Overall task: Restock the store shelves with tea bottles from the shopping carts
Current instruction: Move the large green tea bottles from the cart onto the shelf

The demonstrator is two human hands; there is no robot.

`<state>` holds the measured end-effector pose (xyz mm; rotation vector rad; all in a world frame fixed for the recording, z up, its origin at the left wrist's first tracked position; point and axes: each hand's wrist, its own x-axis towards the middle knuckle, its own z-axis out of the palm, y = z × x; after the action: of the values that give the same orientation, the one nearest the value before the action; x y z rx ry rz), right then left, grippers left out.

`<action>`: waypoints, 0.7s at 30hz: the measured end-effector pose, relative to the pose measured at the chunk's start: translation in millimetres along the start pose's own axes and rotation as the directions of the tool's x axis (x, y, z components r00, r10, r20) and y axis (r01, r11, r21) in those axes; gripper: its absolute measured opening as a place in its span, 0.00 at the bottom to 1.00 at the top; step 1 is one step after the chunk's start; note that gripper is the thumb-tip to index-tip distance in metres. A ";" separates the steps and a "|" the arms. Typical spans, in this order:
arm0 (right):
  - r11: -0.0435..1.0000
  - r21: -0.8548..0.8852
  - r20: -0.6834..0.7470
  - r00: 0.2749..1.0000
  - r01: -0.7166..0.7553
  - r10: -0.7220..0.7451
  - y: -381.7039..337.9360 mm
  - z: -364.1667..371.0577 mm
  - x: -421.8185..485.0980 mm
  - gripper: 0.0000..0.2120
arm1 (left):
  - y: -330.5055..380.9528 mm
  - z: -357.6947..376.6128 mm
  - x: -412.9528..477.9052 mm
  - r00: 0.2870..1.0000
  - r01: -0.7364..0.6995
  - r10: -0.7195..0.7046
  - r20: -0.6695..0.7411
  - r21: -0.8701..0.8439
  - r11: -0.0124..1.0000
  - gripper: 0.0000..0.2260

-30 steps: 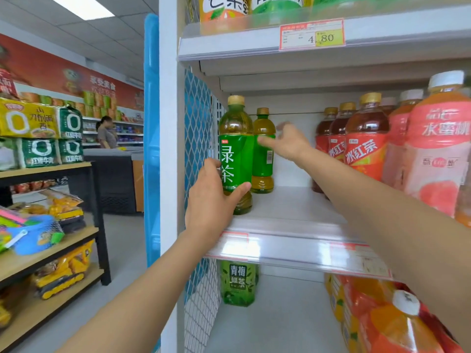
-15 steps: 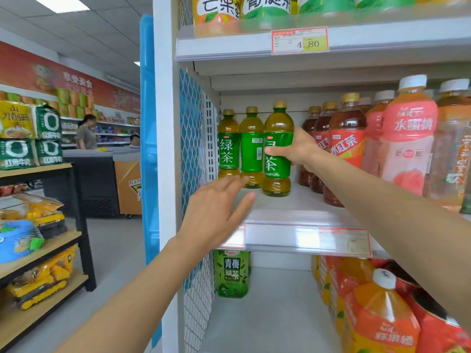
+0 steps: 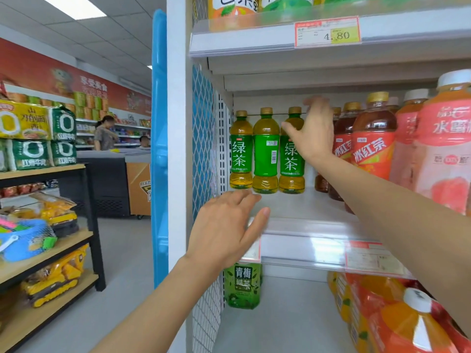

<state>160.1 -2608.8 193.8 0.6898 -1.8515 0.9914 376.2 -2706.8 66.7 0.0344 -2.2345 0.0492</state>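
Three green tea bottles stand at the back of the shelf. The right hand beside them and the left hand at the shelf front hold nothing, fingers open. I think more bottles still fit.

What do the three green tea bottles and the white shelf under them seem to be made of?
Green tea bottles: probably clear plastic, since the tea shows through; glossy green film labels. White shelf: likely painted metal, smooth and matte, though the look leaves it open. Its front strip: clear glossy plastic, reflecting light.
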 end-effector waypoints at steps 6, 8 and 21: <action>0.969 -0.244 0.210 0.978 0.048 0.005 -40.7 34.1 -7.5 0.47 | 0.1 0.8 -0.2 1.000 0.010 -0.010 0.001 -0.001 1.000 0.26; 0.945 -0.316 0.214 0.977 0.081 -0.012 -46.0 40.0 -7.0 0.44 | 0.1 0.8 0.0 1.000 0.010 -0.010 0.002 0.006 1.000 0.25; 0.947 -0.286 0.355 0.934 0.143 -0.034 -26.2 42.0 15.3 0.31 | 0.3 1.6 0.2 1.000 0.003 -0.003 0.005 0.010 1.000 0.25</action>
<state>154.8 -2659.1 205.0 0.7846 -2.1976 0.5225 374.8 -2706.6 65.8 0.0431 -2.2395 0.0582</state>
